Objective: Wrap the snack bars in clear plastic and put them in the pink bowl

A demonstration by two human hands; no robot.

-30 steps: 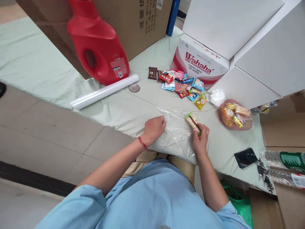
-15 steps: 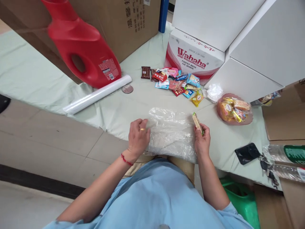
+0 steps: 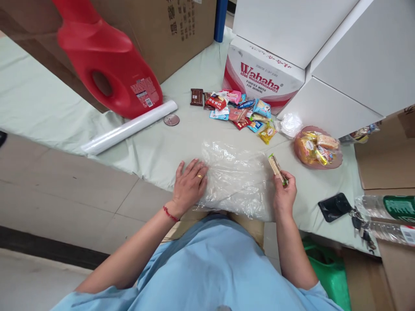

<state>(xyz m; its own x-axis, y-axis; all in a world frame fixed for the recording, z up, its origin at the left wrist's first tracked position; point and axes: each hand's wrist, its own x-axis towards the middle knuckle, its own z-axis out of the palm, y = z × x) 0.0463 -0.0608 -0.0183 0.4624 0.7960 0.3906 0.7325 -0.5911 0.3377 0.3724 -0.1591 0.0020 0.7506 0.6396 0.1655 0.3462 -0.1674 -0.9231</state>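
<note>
A sheet of clear plastic film (image 3: 236, 181) lies wrinkled at the table's front edge. My left hand (image 3: 190, 183) rests flat on its left side, fingers stretched out. Just past the film's right side, my right hand (image 3: 285, 194) pinches a small packet of biscuit sticks (image 3: 277, 169) in a clear wrapper with green ends. Farther back lies a pile of wrapped snacks (image 3: 238, 114) in several colours. To the right of the pile sit a crumpled clump of clear plastic (image 3: 291, 125) and a pink bowl (image 3: 339, 160) holding wrapped snacks.
At the left stand a red jug (image 3: 123, 65) and a white film roll (image 3: 129, 128), with a round metal disc (image 3: 171, 119) beside it. A Wahaha carton (image 3: 259, 77) stands behind the snacks. On the right are a black phone or wallet (image 3: 335, 207), keys (image 3: 358, 222) and plastic bottles (image 3: 372, 207).
My left hand has flattened and spread its fingers on the film. My right hand, still holding the packet, has moved right and slightly nearer me. The film lies more spread out.
</note>
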